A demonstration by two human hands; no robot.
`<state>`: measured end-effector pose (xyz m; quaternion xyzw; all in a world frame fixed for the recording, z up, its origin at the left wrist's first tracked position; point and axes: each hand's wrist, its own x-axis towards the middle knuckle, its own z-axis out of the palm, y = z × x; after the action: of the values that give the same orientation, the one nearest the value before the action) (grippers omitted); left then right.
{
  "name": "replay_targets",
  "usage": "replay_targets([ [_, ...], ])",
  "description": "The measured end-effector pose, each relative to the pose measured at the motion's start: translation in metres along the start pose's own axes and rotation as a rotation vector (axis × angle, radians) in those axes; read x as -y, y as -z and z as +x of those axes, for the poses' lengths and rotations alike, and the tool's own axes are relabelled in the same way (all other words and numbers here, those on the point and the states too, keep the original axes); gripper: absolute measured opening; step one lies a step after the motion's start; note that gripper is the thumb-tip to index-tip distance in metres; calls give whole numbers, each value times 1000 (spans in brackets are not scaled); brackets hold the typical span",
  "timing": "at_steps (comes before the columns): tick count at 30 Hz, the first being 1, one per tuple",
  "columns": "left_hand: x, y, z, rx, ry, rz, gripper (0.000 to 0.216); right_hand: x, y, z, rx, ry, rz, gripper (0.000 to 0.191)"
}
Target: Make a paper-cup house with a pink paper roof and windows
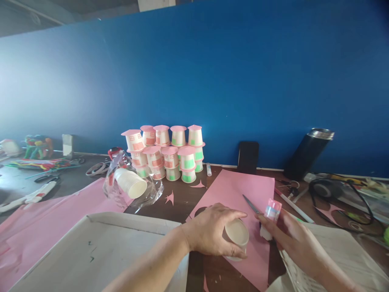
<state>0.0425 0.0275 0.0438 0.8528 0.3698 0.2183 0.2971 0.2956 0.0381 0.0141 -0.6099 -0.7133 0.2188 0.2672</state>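
Observation:
My left hand (212, 231) is wrapped round a white paper cup (237, 234) lying on its side over a pink paper sheet (240, 190). To its right, my right hand (291, 237) grips a glue stick (271, 211) with a pink cap, held upright just beside the cup. Scissors (251, 204) lie on the pink sheet right behind the two hands.
Paper-cup houses (170, 152) with pink roofs are stacked against the blue wall. A plastic sleeve of white cups (130, 182) lies left of centre. A white cardboard tray (97, 247) sits near left. A black phone (248, 157), a black flask (306, 153) and tape with cables (334, 190) stand at the right.

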Motion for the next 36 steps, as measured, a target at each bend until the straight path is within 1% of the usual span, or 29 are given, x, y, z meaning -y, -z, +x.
replay_targets([
  [8, -2, 1, 0, 1, 0, 0, 79, 0, -2, 1, 9, -18, 14, 41],
  [15, -2, 8, -1, -15, -5, -49, 83, 2, -3, 0, 7, -56, 21, 44],
  [27, -1, 3, 0, -25, 12, -11, 80, 2, -2, 1, -34, 11, -4, 41],
  [31, -1, 3, 1, -17, 12, -17, 81, 1, -2, 1, -24, 29, -4, 40],
  [36, 0, 7, -1, -6, -3, -72, 85, 3, -1, 1, -9, -25, 50, 43],
])
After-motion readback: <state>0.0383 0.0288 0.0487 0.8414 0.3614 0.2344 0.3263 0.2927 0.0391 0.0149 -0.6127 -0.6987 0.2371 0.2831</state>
